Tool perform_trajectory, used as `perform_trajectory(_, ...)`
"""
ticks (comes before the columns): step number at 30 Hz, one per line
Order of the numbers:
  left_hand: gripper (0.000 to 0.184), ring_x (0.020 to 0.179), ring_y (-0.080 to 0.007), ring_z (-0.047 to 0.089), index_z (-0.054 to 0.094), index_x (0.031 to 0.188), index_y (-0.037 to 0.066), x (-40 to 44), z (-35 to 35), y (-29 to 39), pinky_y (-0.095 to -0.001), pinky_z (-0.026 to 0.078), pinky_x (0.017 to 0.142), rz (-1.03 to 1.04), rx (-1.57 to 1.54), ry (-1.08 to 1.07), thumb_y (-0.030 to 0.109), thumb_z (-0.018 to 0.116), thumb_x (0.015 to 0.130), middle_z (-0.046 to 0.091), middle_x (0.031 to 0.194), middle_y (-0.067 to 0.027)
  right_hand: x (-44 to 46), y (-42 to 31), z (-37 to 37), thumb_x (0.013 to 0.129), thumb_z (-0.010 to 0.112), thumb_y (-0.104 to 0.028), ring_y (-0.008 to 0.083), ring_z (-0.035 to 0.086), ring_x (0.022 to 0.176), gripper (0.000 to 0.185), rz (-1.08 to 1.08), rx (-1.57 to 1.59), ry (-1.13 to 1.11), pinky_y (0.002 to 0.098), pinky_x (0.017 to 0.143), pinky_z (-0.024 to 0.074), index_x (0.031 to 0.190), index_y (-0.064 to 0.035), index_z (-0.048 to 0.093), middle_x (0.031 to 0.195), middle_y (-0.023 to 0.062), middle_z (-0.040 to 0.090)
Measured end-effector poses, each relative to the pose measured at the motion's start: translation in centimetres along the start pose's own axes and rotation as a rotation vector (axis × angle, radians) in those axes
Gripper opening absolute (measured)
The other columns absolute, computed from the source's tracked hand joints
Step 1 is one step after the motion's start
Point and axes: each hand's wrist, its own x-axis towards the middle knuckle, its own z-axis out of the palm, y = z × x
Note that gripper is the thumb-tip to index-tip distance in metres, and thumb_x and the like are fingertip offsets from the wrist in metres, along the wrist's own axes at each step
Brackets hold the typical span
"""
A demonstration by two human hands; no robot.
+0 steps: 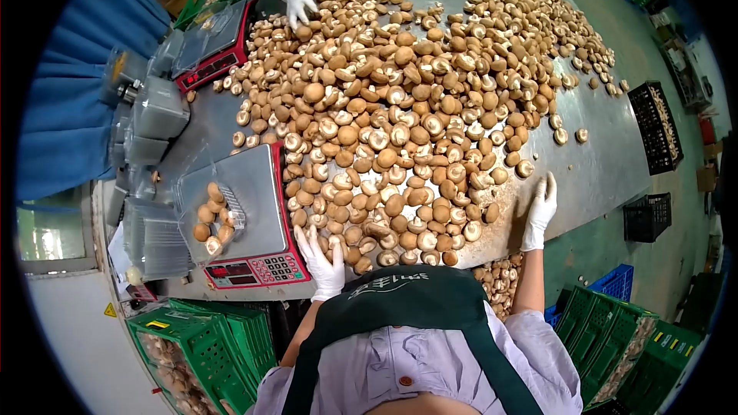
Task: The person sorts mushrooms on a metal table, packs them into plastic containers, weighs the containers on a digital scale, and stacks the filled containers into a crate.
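Observation:
A large heap of brown-capped shiitake mushrooms (403, 138) covers the metal table (607, 154). At the near left edge of the heap is my left hand (321, 267), white-gloved, fingers spread beside a few mushrooms and close to the scale. My right hand (541, 214), also gloved, is on the bare metal right of the heap, fingers stretched out and holding nothing. Left of my left hand stands a red digital scale (254, 204). On its plate sits a clear plastic tray (234, 211) with several mushrooms in and around it.
Across the table a co-worker's gloved hand (297, 4) touches mushrooms beside a second red scale (211, 42). Stacked clear trays (157, 238) line the left side. Green crates (192, 346) stand below on the left, more green crates (607, 330) on the right. Black crates (647, 217) are on the floor.

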Motion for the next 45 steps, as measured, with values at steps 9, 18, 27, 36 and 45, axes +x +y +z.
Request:
perform_trajectory(9, 0.077, 0.139, -0.0419, 0.013, 0.030, 0.140, -0.001, 0.8, 3.2, -0.2, -0.0534, 0.009, 0.111, -0.019, -0.142, 0.120, 0.052, 0.050, 0.088, 0.019, 0.149, -0.0252, 0.9, -1.9, 8.0, 0.098, 0.045, -0.029, 0.0218, 0.049, 0.117, 0.042, -0.181, 0.078, -0.203, 0.0314, 0.102, 0.0356, 0.132, -0.0045, 0.047, 0.128, 0.0110, 0.053)
perform_trajectory(18, 0.084, 0.140, -0.0395, 0.013, 0.029, 0.142, -0.001, 2.4, 4.9, 2.4, -0.0512, 0.009, 0.112, 0.026, -0.183, 0.095, 0.058, 0.051, 0.086, 0.020, 0.150, -0.0230, 0.3, -6.2, 13.1, 0.095, 0.047, -0.034, 0.0210, 0.045, 0.124, 0.049, -0.022, 0.471, -0.580, 0.0321, 0.104, 0.0356, 0.138, -0.0096, 0.042, 0.137, 0.0107, 0.045)
perform_trajectory(27, 0.067, 0.136, -0.0469, 0.013, 0.040, 0.136, 0.000, 6.1, 8.0, 5.2, -0.0545, 0.006, 0.111, 0.033, -0.118, 0.086, 0.037, 0.057, 0.083, 0.032, 0.145, -0.0201, 2.2, -6.9, 16.0, 0.094, 0.052, -0.031, 0.0208, 0.043, 0.125, 0.054, 0.246, 0.898, -0.912, 0.0345, 0.106, 0.0347, 0.140, -0.0044, 0.039, 0.142, 0.0091, 0.040)
perform_trajectory(36, 0.063, 0.128, -0.0404, 0.031, 0.047, 0.128, -0.004, 6.9, 7.2, 6.1, -0.0508, 0.013, 0.110, 0.114, -0.171, 0.137, 0.031, 0.062, 0.078, 0.049, 0.129, -0.0189, 1.5, -13.2, 19.4, 0.092, 0.052, -0.029, 0.0172, 0.045, 0.123, 0.046, 0.200, 0.648, -1.179, 0.0273, 0.106, 0.0310, 0.131, -0.0033, 0.051, 0.134, 0.0062, 0.050)
perform_trajectory(45, 0.064, 0.120, -0.0385, 0.039, 0.051, 0.127, 0.001, 6.7, 7.1, 6.8, -0.0482, 0.030, 0.103, 0.187, -0.148, 0.059, 0.030, 0.071, 0.074, 0.050, 0.126, -0.0171, -0.6, -19.9, 18.0, 0.089, 0.059, -0.019, 0.0182, 0.044, 0.125, 0.041, 0.059, 0.305, -1.447, 0.0282, 0.106, 0.0344, 0.126, -0.0019, 0.055, 0.135, 0.0104, 0.050)
